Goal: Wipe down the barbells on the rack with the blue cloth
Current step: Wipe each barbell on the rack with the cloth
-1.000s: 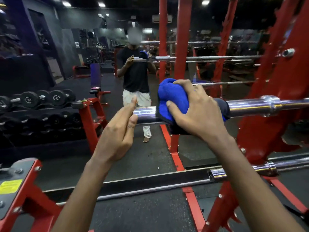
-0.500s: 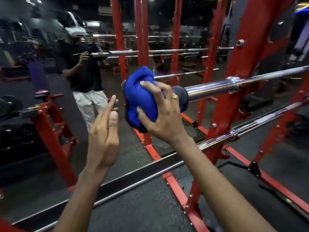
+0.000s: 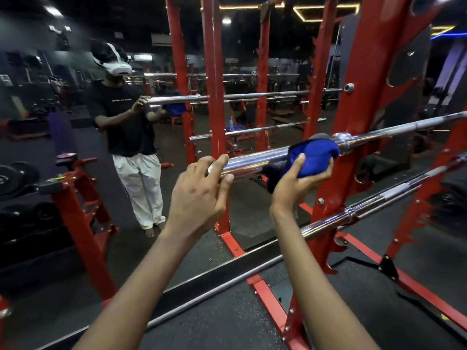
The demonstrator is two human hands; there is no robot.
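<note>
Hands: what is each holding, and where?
Left hand grips the barbell sleeve's free end; right hand holds the blue cloth from below, against the sleeve near its collar.

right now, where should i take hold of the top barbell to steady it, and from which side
Take the bare chrome sleeve end of the barbell, left of the blue cloth, coming from the near side with the left hand. It is a round tube jutting free of the rack, so fingers wrap round it.
</note>
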